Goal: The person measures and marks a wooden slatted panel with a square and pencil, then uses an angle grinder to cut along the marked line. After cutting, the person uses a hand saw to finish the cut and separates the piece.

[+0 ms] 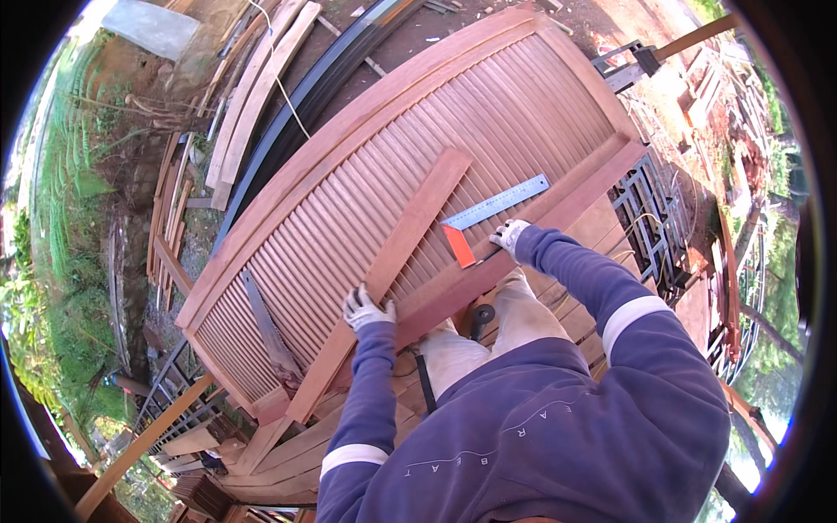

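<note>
"Reaching forward from the near side, how do the two arms lie?"

"Both wear dark blue sleeves (567,261) with a white band on each. The left forearm runs almost straight ahead; the right one slants away and leftward from its elbow."

"What is the gloved left hand (368,309) doing?"

"Lying back-up over a wooden board (418,218), fingers spread across it. Whether it clamps the edges or merely rests there, I can't tell."

"And the gloved right hand (508,234)?"

"That one is at the near rail (436,301) of a slatted wooden panel (532,96), fingers partly curled and pointing left. A small dark thing shows just below them; I can't tell whether they grasp it."

"Where exactly is the board?"

"Slantwise across the panel: its near end reaches past the near rail, to the left of the knees, and its far end lies on the slats."

"Other tools?"

"A square (497,205) with an orange handle lies just left of the right hand, its metal blade pointing far and right. Left of the board, a handsaw (261,315) rests on the slats."

"Farther off?"

"Past the far rail runs a long dark beam (305,109), then loose planks (253,105) at far left."
</note>
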The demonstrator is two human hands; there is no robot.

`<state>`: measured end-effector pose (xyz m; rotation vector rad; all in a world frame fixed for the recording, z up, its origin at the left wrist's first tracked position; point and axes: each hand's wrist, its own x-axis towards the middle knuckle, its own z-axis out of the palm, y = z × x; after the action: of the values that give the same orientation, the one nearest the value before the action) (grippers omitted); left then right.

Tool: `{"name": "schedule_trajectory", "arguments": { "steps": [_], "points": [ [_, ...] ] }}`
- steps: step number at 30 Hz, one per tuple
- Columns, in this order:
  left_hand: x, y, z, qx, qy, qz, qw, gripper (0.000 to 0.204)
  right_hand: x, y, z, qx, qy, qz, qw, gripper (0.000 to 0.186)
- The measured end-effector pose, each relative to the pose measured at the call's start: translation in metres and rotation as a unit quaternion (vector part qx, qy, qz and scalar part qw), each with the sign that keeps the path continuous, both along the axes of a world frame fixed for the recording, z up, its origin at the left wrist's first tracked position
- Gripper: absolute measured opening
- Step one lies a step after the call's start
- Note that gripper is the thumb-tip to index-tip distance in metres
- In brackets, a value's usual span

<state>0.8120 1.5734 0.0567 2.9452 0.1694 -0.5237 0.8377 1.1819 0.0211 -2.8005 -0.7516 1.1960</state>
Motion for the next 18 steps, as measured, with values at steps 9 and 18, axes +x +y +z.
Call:
{"name": "schedule_trajectory", "arguments": {
  "steps": [9,18],
  "points": [
    [0.012,-0.163,-0.093,-0.251,0.169,0.222,0.927,0.058,0.016,0.009,0.012,-0.006,0.047,0.054,0.997,0.045],
    [0.034,-0.166,-0.083,-0.273,0.166,0.224,0.921,0.055,-0.005,-0.006,-0.005,0.134,-0.049,-0.172,0.975,0.032]
  ]
}}
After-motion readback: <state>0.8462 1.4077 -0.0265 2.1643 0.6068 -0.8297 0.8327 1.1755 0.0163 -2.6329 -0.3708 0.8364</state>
